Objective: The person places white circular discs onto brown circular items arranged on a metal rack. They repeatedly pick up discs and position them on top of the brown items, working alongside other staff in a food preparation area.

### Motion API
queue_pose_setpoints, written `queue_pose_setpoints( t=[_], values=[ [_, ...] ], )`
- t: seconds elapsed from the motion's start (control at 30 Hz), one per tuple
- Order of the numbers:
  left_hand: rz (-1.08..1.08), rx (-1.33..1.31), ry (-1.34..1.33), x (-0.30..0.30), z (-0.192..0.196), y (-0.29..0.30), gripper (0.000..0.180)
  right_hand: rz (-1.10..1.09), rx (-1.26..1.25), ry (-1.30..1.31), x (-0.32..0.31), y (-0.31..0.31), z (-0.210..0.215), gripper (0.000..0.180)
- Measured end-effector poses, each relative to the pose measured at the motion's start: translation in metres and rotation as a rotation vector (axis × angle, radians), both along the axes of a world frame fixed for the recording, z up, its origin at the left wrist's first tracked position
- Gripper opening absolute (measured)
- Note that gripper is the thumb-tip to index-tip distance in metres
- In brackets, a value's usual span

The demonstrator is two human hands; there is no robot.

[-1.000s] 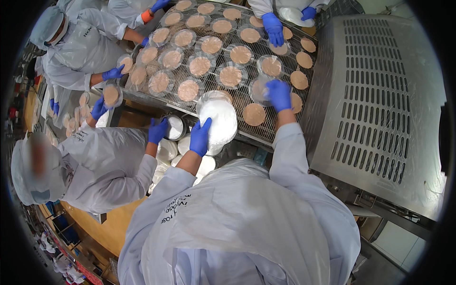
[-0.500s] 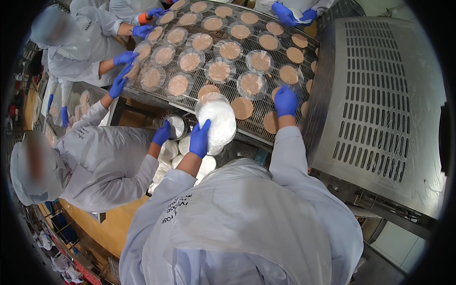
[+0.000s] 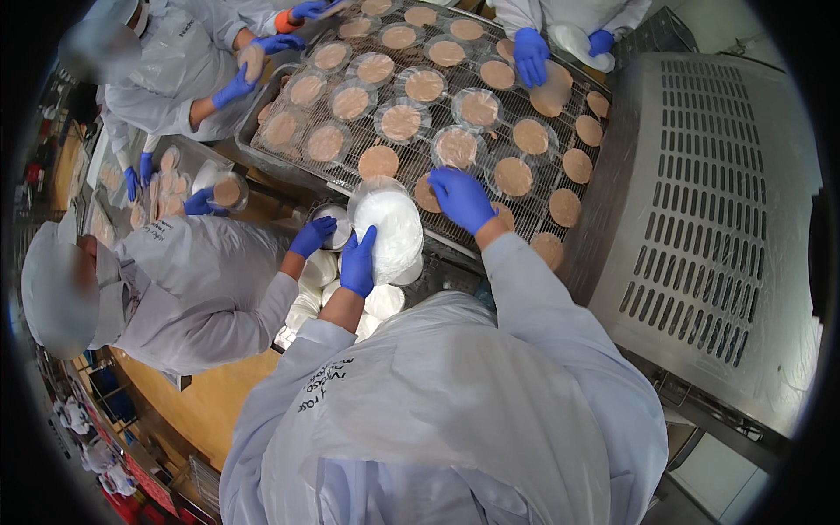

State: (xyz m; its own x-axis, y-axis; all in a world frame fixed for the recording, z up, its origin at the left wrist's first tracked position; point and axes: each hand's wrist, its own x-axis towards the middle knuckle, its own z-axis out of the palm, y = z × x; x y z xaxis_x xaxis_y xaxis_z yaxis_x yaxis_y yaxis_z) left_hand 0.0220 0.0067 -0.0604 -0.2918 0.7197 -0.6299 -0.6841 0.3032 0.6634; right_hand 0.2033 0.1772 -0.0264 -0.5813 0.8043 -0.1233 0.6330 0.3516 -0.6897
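My blue-gloved left hand (image 3: 357,262) grips a stack of round white film sheets (image 3: 389,232) at the conveyor's near edge. Over the wire-mesh belt, my gloved right hand (image 3: 461,199) reaches in to the right of the stack, its fingers pointing left. Their tips are partly hidden, so whether they pinch anything is unclear. Beneath and beside them lies a bare round, flat pink-brown patty (image 3: 426,194). Just beyond is a patty covered with clear film (image 3: 457,147); another film-covered patty (image 3: 514,177) lies to the right of my hand.
A slotted steel machine cover (image 3: 700,210) stands at the right. Co-workers' gloved hands (image 3: 236,87) work at the belt's left end; a co-worker's hand (image 3: 530,57) touches a patty across it. More white round stacks (image 3: 383,302) sit below my left hand. A co-worker (image 3: 201,297) stands close at left.
My right hand has moved left from a patty, which now shows film over it. The film stack shifted slightly left. Co-workers at left have lifted patties; the one opposite has reached onto the belt.
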Motion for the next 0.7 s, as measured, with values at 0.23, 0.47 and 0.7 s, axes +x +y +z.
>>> queue_pose_setpoints(
  t=[0.23, 0.47, 0.7],
  values=[
    [-0.011, -0.013, 0.025, -0.023, 0.0, -0.011, 0.05, -0.109, 0.472, -0.043, -0.037, 0.028, -0.072, 0.041],
    [0.043, 0.015, -0.008, -0.048, -0.003, 0.058, 0.048, 0.402, 0.239, -0.009, -0.08, 0.079, -0.038, 0.026],
    [0.018, -0.005, -0.004, -0.057, 0.021, 0.111, 0.048, -0.276, 0.507, -0.19, -0.098, 0.242, -0.073, 0.03]
  ],
)
